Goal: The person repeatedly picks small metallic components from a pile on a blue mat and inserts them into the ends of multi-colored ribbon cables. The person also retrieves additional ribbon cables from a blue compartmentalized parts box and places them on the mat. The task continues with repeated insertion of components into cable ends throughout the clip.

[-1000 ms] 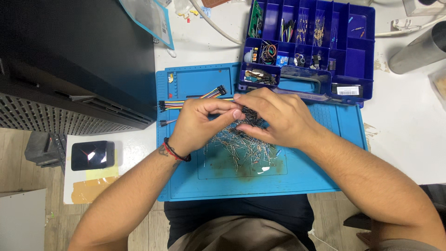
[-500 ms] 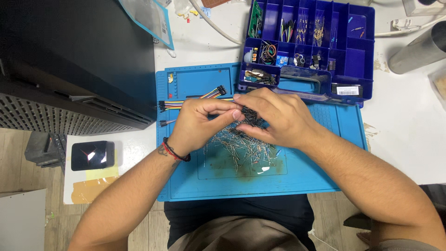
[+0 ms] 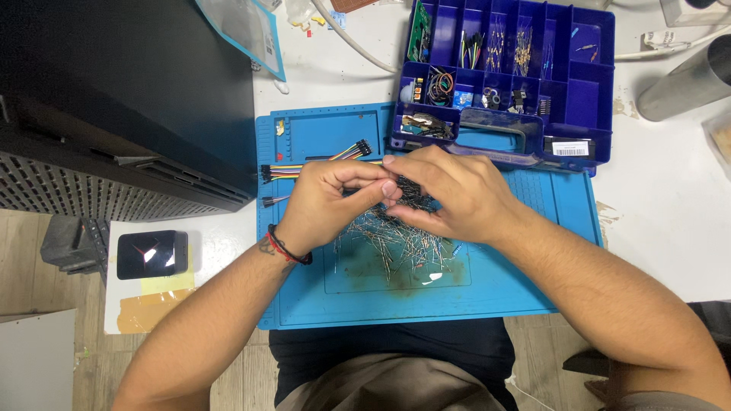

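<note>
- both hands meet over the middle of the blue work mat (image 3: 304, 304), forearms coming in from the near edge in a V shape
- left hand (image 3: 324, 205) is curled, knuckles up, fingers bent in toward the right hand, thumb and fingertips pinched on something small and dark; can't tell exactly what since the fingers cover it
- it's got a black and red band at the wrist
- right hand (image 3: 449, 194) is palm down, fingers folded over the same spot so the fingertips of both hands touch; its grip looks closed too but what's in it is hidden
- right under and just near of the hands is a loose pile of thin metal pins (image 3: 396, 243), spread on the mat's centre
- left of the hands, multicoloured jumper wires (image 3: 304, 164) lie on the mat, dark connectors at the ends
- far side: a dark blue parts organiser (image 3: 579, 84), lid open, its near edge overlapping the mat, small components in the compartments
- white counter (image 3: 670, 221) under it all, big black case (image 3: 114, 99) on the left
</note>
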